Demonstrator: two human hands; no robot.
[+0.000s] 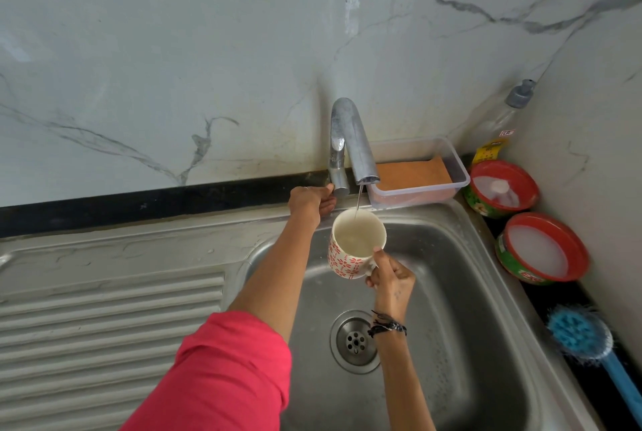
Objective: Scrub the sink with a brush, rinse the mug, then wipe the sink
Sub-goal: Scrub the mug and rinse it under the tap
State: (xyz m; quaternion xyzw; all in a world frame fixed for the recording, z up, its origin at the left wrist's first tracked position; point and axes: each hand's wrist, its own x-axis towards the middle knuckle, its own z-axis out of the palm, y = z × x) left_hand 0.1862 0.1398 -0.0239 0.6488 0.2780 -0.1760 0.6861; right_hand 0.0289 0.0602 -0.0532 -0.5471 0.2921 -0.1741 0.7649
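Right hand (pixel 391 279) gripping mug (pixel 354 243) under faucet (pixel 351 142)

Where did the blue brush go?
In the head view the brush lies at the lower right, on the dark counter beside the sink, just below two red tubs.

Probably home kitchen: sink (pixel 486 277), tap (pixel 351 138).

Cream mug (pixel 351 249) with red floral print, steel-grey sink (pixel 451 291), blue brush (pixel 583 336) at its right edge, two red-rimmed green tubs (pixel 542 248), orange sponge (pixel 411 173) in clear tray (pixel 455 166), white grey-veined marble wall (pixel 173 65), pink sleeve (pixel 225 371), black counter strip (pixel 139 201)
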